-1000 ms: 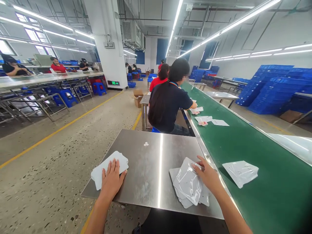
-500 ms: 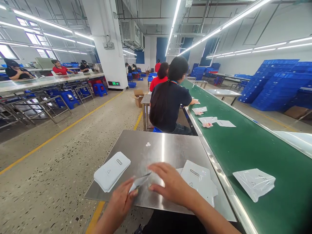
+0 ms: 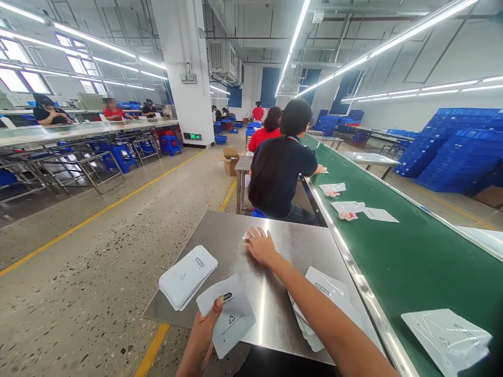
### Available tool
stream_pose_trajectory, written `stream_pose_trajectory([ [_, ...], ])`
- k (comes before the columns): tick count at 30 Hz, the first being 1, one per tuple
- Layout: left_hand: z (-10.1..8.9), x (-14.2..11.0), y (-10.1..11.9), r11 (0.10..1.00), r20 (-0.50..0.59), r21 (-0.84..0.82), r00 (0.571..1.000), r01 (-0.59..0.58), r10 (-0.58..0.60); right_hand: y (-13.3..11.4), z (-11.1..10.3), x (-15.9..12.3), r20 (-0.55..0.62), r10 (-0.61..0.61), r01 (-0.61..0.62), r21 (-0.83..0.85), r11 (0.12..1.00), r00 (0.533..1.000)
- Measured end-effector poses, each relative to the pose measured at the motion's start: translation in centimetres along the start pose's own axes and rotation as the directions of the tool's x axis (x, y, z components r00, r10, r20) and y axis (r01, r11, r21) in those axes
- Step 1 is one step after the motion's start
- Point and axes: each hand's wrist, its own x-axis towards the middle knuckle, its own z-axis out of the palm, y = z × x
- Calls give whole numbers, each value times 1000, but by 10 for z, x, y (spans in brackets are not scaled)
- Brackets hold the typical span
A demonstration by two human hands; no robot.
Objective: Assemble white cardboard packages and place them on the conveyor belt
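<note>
My left hand (image 3: 206, 332) pinches a white printed pouch (image 3: 231, 327) by its left side, with the thumb over the front near the dark logo. The pouch hangs tilted over the near edge of the metal table (image 3: 271, 298). Farther up the tabletop, my right hand (image 3: 260, 246) lies palm down with its fingers spread. Small white pieces (image 3: 245, 236) peek out by its fingertips, mostly covered by the hand. A neat stack of white pouches (image 3: 188, 277) is at the table's left. Under my right forearm, a looser pile of pouches (image 3: 314, 335) is partly hidden.
A green conveyor belt (image 3: 393, 262) runs along the right, carrying a white pouch (image 3: 448, 337) up close and clear bags with pink items (image 3: 348, 209) farther off. Ahead, a co-worker in a dark shirt (image 3: 279, 173) sits beside the belt. Blue crates (image 3: 456, 152) are stacked at right.
My right hand has moved forward from beside the left hand to the small white pieces. The pouch in my left hand has turned its printed face toward me. The view has shifted slightly.
</note>
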Motion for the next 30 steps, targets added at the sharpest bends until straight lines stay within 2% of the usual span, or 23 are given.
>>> stream_pose_trajectory([
  [2, -6, 4, 0, 999, -33, 38, 999, -9, 10, 1, 11, -11, -24, -67, 64, -92, 994, 997],
  [4, -12, 8, 0, 995, -10, 97, 1000, -22, 23, -2, 13, -32, -60, -134, 125, -142, 982, 989],
  [9, -16, 15, -2, 998, 107, 47, 994, -33, 28, -12, -2, -75, -79, -187, 178, -109, 978, 979],
  [12, -16, 15, -5, 998, 109, 17, 993, -55, 52, -12, -7, -76, -77, -149, 145, -47, 988, 986],
  [15, -17, 14, -4, 998, 117, 46, 992, -48, 43, -11, 0, -68, -77, -98, 96, -38, 995, 992],
  [19, -17, 13, 1, 987, 66, 162, 998, -8, -3, -16, 16, -67, -74, -185, 177, -96, 979, 980],
  [21, -16, 12, 3, 985, 11, 175, 1000, -3, 1, -22, 16, -77, -81, -224, 214, -118, 970, 971],
  [24, -13, 10, 3, 996, -14, 83, 1000, -25, 26, -36, 1, -106, -74, -256, 250, -80, 965, 964],
  [28, -13, 6, 7, 998, -46, 21, 997, -54, 55, -49, -23, -160, -36, -318, 318, 2, 948, 948],
  [30, -14, 4, 11, 996, -102, 53, 991, -76, 81, -50, -24, -184, -94, -356, 356, -10, 934, 930],
])
